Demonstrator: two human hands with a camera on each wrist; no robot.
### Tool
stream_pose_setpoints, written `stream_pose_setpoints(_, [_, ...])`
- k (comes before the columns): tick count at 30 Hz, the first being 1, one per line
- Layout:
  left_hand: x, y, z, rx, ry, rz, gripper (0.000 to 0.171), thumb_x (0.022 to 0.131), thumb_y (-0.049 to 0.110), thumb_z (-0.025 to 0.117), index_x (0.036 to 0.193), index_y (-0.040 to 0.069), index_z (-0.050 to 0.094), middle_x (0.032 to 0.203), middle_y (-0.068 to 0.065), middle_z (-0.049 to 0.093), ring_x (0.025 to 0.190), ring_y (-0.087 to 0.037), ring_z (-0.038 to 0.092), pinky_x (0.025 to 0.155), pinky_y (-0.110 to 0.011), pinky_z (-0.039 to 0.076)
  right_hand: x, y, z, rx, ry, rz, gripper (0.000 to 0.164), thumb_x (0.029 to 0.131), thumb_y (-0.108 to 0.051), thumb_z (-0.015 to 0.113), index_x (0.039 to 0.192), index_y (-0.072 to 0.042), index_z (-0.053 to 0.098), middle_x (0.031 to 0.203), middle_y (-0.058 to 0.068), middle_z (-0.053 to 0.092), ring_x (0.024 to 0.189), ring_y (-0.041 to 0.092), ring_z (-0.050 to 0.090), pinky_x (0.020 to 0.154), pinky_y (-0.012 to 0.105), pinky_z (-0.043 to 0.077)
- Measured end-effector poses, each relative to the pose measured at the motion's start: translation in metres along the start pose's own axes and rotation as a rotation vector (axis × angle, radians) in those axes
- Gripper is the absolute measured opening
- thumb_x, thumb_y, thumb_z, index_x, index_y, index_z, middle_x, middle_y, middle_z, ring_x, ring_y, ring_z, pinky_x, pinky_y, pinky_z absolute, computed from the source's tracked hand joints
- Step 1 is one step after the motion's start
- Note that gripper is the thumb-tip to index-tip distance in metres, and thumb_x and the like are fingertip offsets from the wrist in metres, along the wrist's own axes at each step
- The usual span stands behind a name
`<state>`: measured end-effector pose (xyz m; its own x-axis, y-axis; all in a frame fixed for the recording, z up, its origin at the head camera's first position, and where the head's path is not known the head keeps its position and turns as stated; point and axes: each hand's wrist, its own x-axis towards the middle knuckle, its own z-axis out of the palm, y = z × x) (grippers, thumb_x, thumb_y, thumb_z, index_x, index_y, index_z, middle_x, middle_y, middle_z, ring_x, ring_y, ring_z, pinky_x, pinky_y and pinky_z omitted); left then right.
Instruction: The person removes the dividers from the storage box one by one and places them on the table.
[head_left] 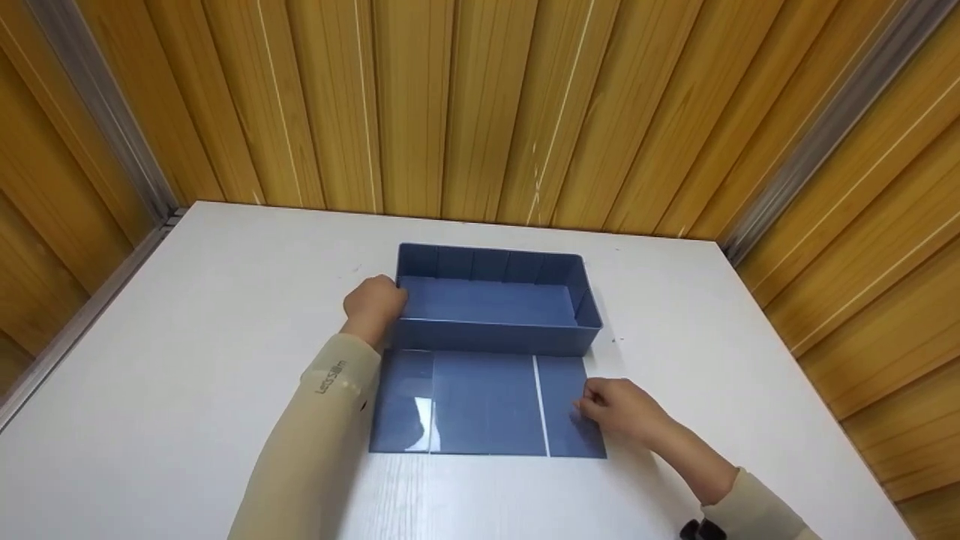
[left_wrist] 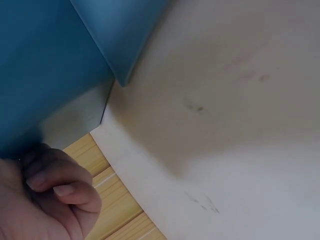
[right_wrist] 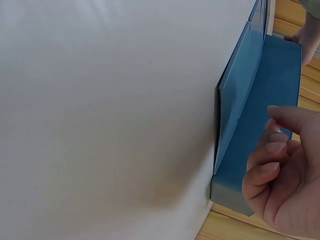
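Observation:
A blue open-topped plastic bin (head_left: 495, 337) stands on the white table with nothing inside. My left hand (head_left: 373, 298) grips the rim of its left wall, fingers curled. In front of the bin lie flat blue panels side by side: a glossy left panel (head_left: 400, 382), a wider middle panel (head_left: 487, 405) and a narrow right panel (head_left: 561, 420). Over the right panel's outer edge hovers my right hand (head_left: 624, 409). Its fingers are loosely curled, thumb close to the index fingertip, and the right wrist view shows nothing held between them.
The white table (head_left: 210, 322) reaches to a yellow wood-look wall (head_left: 487, 112) at the back, with similar walls at both sides. Grey metal posts (head_left: 105, 105) stand at the corners. A small black object (head_left: 701, 529) sits by the right sleeve.

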<state>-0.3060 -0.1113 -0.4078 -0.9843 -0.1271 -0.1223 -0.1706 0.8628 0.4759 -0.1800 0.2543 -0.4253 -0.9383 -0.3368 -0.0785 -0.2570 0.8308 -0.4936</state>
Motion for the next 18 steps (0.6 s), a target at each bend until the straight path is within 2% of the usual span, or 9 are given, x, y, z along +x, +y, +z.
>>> stream_pose_setpoints(3, [0.0,-0.004,0.0,0.006,0.067,0.036,0.034,0.097,0.029,0.053,0.094,0.001,0.072,0.092,-0.016,0.075,0.074,-0.023,0.057,0.065,-0.036,0.045,0.0,-0.001,0.002,-0.003,0.011,-0.016,0.026,0.099,-0.017,0.065,0.075,-0.011,0.056,0.064,-0.008,0.043,0.061,0.006,0.041,0.057,0.021,0.032])
stream_pose_setpoints(7, [-0.001,-0.009,-0.002,-0.01,0.137,0.079,0.035,0.096,0.033,0.059,0.092,0.001,0.072,0.086,-0.015,0.074,0.07,-0.022,0.055,0.063,-0.034,0.043,-0.001,-0.002,0.003,-0.004,0.016,-0.04,0.025,0.099,-0.018,0.064,0.076,-0.011,0.057,0.063,-0.009,0.042,0.06,0.004,0.04,0.057,0.02,0.031])
stream_pose_setpoints(10, [-0.001,-0.013,-0.003,-0.022,0.166,0.11,0.037,0.097,0.034,0.058,0.094,0.0,0.071,0.086,-0.015,0.074,0.07,-0.022,0.055,0.063,-0.035,0.043,-0.003,-0.003,0.002,0.002,0.025,-0.046,0.026,0.1,-0.018,0.064,0.076,-0.011,0.057,0.063,-0.009,0.042,0.059,0.003,0.038,0.056,0.02,0.031])
stream_pose_setpoints(13, [-0.003,-0.016,-0.004,-0.024,0.198,0.139,0.037,0.099,0.035,0.055,0.09,0.001,0.069,0.082,-0.015,0.072,0.067,-0.022,0.054,0.059,-0.033,0.039,-0.005,-0.004,-0.002,0.005,0.031,-0.051,0.027,0.101,-0.02,0.063,0.077,-0.011,0.057,0.063,-0.009,0.04,0.058,0.003,0.036,0.055,0.02,0.03])
stream_pose_setpoints(18, [-0.012,-0.019,-0.019,-0.022,0.219,0.212,0.036,0.101,0.034,0.055,0.078,0.006,0.058,0.068,-0.006,0.057,0.062,-0.019,0.046,0.055,-0.03,0.031,-0.01,-0.01,-0.011,-0.002,0.066,-0.056,0.022,0.102,-0.021,0.062,0.082,-0.011,0.06,0.063,-0.01,0.04,0.057,0.002,0.034,0.054,0.02,0.029])
